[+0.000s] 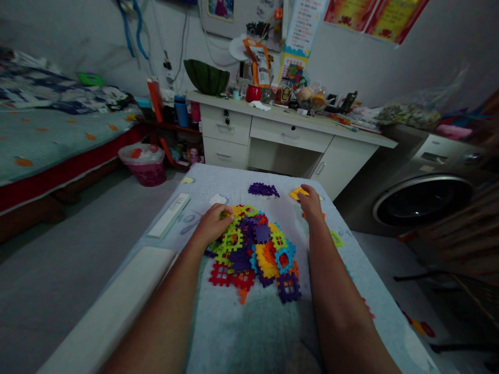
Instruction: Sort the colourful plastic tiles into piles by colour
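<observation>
A heap of interlocking plastic building tiles (262,234) in several colours lies in the middle of the cloth-covered table (249,332). My left hand (214,223) is at the heap's upper left edge, its fingers curled together at a yellow-green tile, partly hidden by them. Farther right, my right hand (311,201) pinches at a small group of yellow tiles (297,193) near the table's far right corner. A purple stack of tiles (263,189) sits between the hands, toward the far edge. Orange pieces show partly behind my right wrist.
A long white box (113,306) and a smaller white box (169,215) lie along the left side. A green tile (336,239) rests by the right edge. Beyond stand a white desk (288,132), a pink bin (146,169) and a washing machine (413,182).
</observation>
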`<state>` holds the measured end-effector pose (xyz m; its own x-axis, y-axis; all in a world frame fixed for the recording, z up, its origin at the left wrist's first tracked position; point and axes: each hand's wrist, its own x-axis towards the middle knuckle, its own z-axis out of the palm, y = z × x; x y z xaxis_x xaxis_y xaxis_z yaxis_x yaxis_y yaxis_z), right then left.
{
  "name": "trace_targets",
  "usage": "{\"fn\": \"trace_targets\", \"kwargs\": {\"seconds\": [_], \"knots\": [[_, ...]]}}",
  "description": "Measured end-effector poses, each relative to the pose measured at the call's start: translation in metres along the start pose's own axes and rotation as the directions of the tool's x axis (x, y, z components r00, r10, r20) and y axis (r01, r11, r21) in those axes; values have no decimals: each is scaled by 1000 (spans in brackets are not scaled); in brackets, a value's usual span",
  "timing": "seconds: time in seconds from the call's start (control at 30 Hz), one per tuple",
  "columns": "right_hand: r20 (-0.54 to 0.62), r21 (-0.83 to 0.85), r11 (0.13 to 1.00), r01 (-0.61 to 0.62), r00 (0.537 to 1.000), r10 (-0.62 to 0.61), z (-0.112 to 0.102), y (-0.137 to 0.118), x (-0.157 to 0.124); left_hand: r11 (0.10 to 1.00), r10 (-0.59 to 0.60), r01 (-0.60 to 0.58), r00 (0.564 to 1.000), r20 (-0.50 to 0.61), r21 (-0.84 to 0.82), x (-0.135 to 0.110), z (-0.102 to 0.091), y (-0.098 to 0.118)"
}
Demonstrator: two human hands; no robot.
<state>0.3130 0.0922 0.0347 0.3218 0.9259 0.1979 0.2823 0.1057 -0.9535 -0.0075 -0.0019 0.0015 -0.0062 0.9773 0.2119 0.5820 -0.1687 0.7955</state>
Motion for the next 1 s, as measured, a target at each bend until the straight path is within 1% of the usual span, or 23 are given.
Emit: {"fn": "trace_targets", "kwargs": {"seconds": [0.03, 0.07, 0.1, 0.13, 0.17, 0.2, 0.27, 0.3, 0.33, 0.37, 0.47, 0.57, 0.63, 0.7, 0.77, 0.83, 0.87, 0.9, 1.0], "knots": [[61, -39, 998, 56, 997, -53, 5, -8, -4, 1000, 1, -1, 1000, -5, -2, 0, 0, 0], [139, -84, 989, 125, 984, -112, 12, -16, -10, 1000, 2, -2, 1000, -11, -8, 0, 0, -1], [240, -117, 972, 204, 956, -172, 20, -24, -16, 1000, -1, 1, 1000, -13, -15, 0, 0, -1], [344, -137, 948, 289, 911, -228, 28, -32, -23, 1000, -5, 5, 1000, -13, -24, 1, 0, -1], [450, -140, 914, 381, 846, -284, 36, -38, -30, 999, -8, 7, 1000, -11, -36, 1, 0, 0], [550, -129, 876, 465, 768, -327, 45, -44, -37, 999, -10, 9, 1000, -10, -48, 0, 0, 0], [700, -106, 809, 579, 621, -353, 59, -50, -50, 997, -19, 18, 1000, -11, -69, 0, -1, 3], [747, -111, 783, 612, 571, -340, 65, -51, -55, 997, -28, 28, 1000, -9, -78, -1, -1, 4], [778, -133, 763, 633, 544, -316, 69, -52, -59, 995, -43, 42, 999, -4, -88, -1, -1, 4], [796, -165, 746, 646, 533, -286, 72, -51, -63, 993, -59, 60, 998, 8, -99, -2, 0, 5], [819, -263, 712, 651, 540, -192, 76, -49, -69, 985, -86, 89, 996, 31, -148, -2, 1, 4], [839, -301, 690, 658, 526, -136, 76, -50, -71, 977, -64, 64, 998, 9, -202, 1, 3, 1], [843, -300, 673, 677, 518, -146, 77, -52, -73, 966, -56, 52, 998, -8, -253, 3, 4, -1], [841, -271, 661, 700, 506, -191, 78, -54, -76, 951, -68, 59, 998, -19, -304, 5, 3, -2], [853, -220, 653, 725, 468, -232, 81, -56, -80, 939, -88, 77, 996, -16, -336, 5, 3, -2], [871, -189, 638, 746, 427, -241, 85, -57, -84, 927, -105, 98, 994, -1, -362, 6, 2, 0], [877, -196, 627, 754, 421, -231, 87, -57, -87, 921, -114, 108, 993, 6, -374, 6, 1, 1], [879, -217, 615, 758, 426, -215, 88, -58, -89, 914, -123, 117, 992, 9, -388, 5, 1, 2], [866, -286, 585, 759, 466, -182, 91, -60, -93, 890, -151, 138, 989, 3, -434, 4, 0, 9]]}}
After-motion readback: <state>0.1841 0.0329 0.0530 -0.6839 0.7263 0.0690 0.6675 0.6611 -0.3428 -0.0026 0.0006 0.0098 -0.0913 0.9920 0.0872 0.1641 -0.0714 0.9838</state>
